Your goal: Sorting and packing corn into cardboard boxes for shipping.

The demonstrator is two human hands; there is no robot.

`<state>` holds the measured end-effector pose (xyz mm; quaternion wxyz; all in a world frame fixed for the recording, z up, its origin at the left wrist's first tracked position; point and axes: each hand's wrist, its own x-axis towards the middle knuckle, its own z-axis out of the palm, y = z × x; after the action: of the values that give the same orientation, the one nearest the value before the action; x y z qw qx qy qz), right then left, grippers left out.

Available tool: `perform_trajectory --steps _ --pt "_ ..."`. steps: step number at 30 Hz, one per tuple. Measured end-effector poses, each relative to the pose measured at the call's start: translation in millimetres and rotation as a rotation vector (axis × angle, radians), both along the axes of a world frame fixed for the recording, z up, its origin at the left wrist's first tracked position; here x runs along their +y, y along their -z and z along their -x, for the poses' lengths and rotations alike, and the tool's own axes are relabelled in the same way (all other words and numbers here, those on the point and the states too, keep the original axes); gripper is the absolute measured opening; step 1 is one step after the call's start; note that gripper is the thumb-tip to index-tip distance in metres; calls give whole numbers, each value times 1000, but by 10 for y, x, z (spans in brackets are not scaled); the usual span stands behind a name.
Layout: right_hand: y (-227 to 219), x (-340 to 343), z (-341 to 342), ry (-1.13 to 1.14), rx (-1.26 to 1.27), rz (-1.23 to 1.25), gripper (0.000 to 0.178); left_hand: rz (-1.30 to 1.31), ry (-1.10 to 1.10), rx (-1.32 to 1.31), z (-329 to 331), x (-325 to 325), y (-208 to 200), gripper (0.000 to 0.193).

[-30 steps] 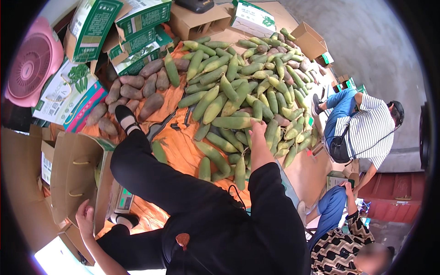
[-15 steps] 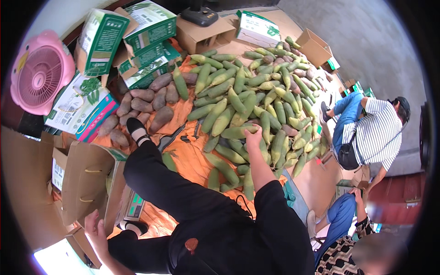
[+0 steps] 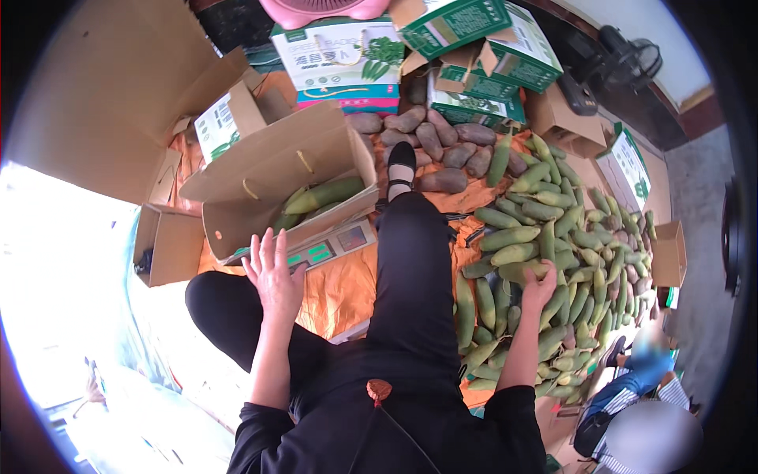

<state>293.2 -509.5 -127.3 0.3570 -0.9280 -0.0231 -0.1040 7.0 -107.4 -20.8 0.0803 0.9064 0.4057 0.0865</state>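
My right hand [image 3: 540,286] is closed round one end of a green radish [image 3: 517,273] at the near left side of a large radish pile [image 3: 591,261]. On the left, my left hand [image 3: 275,278] has its fingers spread and holds nothing, just in front of an opened cardboard carton [image 3: 328,150]. Several green radishes [image 3: 325,195] lie inside that carton. It stands on a scale [image 3: 352,238] with lit green displays. My left fingertips overlap the carton's near corner in the picture; whether they touch it I cannot tell.
Reddish-brown tubers [image 3: 444,181] lie beyond my foot on an orange sheet [image 3: 343,292]. Printed gift cartons [image 3: 339,59], a pink fan [image 3: 324,6] and a black fan [image 3: 632,59] stand at the back. Another person [image 3: 632,430] is low at the right.
My view has swung left, bringing the carton's inside into sight. The left hand has come up to the carton's near side with fingers spread. The right hand still grips a green radish.
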Motion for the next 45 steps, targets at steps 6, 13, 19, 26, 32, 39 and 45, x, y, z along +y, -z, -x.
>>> perform_trajectory --steps 6,13,19,26,32,39,45 --pt "-1212 612 -95 -208 -102 -415 35 73 -80 27 -14 9 171 82" --pt "-2128 1894 23 -682 -54 -923 39 97 -70 96 2 16 111 82" --pt "-1871 3321 513 -918 354 -1041 39 110 -42 85 17 10 103 84" --pt "-717 4429 936 -750 399 -687 52 85 -33 136 -33 -12 106 84" --pt "-1569 3604 627 -1033 367 -725 28 14 -38 125 41 28 152 86" --pt "-1240 1814 -248 -556 243 -730 20 -95 -18 108 33 36 304 87" --pt "401 -84 1 -102 398 -64 24 -109 -4 83 37 20 392 83"
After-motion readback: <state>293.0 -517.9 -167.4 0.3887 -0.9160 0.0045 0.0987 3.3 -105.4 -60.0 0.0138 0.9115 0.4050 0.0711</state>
